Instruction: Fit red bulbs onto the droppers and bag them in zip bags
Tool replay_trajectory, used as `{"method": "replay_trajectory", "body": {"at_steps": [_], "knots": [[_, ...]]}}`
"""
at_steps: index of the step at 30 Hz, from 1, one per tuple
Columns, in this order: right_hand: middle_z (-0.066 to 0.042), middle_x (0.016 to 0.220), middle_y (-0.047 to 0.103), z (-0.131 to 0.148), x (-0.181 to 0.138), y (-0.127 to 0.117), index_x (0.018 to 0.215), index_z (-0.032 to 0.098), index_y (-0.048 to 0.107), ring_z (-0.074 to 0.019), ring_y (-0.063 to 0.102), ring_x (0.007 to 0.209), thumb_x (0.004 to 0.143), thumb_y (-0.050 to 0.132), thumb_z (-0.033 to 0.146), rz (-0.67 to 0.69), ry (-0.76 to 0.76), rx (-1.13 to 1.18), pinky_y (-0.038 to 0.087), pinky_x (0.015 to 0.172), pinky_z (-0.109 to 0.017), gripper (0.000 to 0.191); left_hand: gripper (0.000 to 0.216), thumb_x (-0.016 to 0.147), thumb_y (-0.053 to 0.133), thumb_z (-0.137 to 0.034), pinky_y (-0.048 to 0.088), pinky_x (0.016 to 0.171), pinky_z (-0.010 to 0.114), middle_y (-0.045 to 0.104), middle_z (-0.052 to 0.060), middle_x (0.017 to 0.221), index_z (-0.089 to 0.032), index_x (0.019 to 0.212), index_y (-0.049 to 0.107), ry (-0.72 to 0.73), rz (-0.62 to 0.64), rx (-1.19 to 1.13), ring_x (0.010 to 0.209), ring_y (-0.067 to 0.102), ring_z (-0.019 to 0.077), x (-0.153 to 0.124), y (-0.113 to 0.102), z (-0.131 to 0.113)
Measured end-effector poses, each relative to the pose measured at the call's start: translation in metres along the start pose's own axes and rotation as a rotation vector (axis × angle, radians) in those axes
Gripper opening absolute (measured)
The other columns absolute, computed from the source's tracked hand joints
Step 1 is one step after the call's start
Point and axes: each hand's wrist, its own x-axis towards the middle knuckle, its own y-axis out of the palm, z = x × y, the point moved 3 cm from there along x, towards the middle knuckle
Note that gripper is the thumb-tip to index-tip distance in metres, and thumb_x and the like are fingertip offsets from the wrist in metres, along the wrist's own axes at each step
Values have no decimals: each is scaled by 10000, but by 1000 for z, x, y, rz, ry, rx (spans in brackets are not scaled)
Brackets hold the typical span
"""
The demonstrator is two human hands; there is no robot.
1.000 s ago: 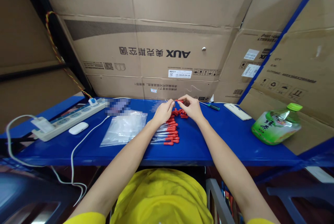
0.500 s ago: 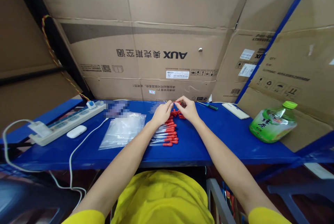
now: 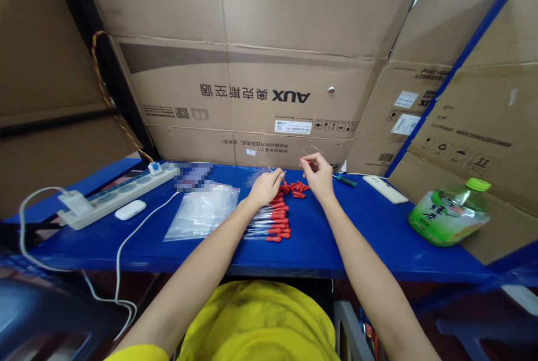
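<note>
My right hand (image 3: 318,176) is raised above the back of the table, its fingertips pinched on a small red rubber bulb (image 3: 301,160). My left hand (image 3: 265,187) rests lower beside it, fingers drawn together; whatever is between them is too small to make out. Thin clear glass tubes (image 3: 257,175) lie behind the left hand. Several loose red bulbs (image 3: 299,187) are heaped between the hands. Nearer to me, a row of droppers (image 3: 274,231) lies with clear stems pointing left and red bulbs right, partly under my left wrist.
Clear plastic bags (image 3: 202,212) lie left of the droppers. Farther left are a white earbud case (image 3: 130,210), a power strip (image 3: 126,190) and a white cable (image 3: 143,226). To the right are a green screwdriver (image 3: 346,180), a phone (image 3: 385,189) and a green tea bottle (image 3: 448,212). Cardboard (image 3: 252,75) walls the back.
My hands have moved apart. The right one has lifted up and right with a red bulb, uncovering the loose bulbs; the left stays near the tubes. The camera view has shifted slightly.
</note>
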Motion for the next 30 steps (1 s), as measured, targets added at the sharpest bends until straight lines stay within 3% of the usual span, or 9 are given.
{"method": "replay_trajectory", "body": {"at_steps": [4,8,11,16,21,26,30], "knots": [[-60,837,745,-6,4,-13,1000,224,671,-206,671,665,954,680,538,22,-10,-60,543,609,-323,318,352,1133,344,-396,474,797,295,754,47,917,-243,995,629,36,-4,-10,883,727,225,0,-1,-2],[-65,968,810,-10,-6,4,1111,238,689,-240,757,838,931,716,452,151,-29,-76,579,800,-366,281,362,1134,337,-410,467,783,295,751,46,914,-240,1002,629,30,3,-2,873,721,222,0,-1,-3],[-70,993,816,-7,-11,17,1013,235,705,-258,778,912,919,718,459,208,-47,-55,576,814,-359,243,372,1134,341,-427,468,778,297,754,55,930,-235,1007,632,13,-22,-5,890,723,230,-1,-2,-1],[-37,830,767,-1,-12,19,953,231,711,-204,694,667,954,657,509,197,-50,-56,529,650,-321,283,379,1136,335,-429,468,780,296,744,52,916,-236,991,628,14,-35,-9,880,718,226,-1,-3,3],[-48,848,775,1,-13,20,931,238,701,-219,711,715,918,688,548,198,-32,-9,543,661,-329,311,371,1135,337,-423,479,799,296,747,52,925,-236,994,625,19,-37,-46,890,720,221,0,-3,2],[-34,789,765,1,-15,22,936,248,691,-203,677,586,911,696,589,220,15,44,545,599,-338,342,381,1133,338,-430,486,811,300,755,55,927,-236,986,631,27,-15,-42,902,727,228,0,-9,-3],[-38,785,771,0,-16,21,924,241,692,-208,693,598,910,721,583,223,11,71,549,610,-340,344,382,1129,343,-425,483,813,306,765,59,947,-234,973,634,51,17,-14,902,729,236,0,-14,-5]]}}
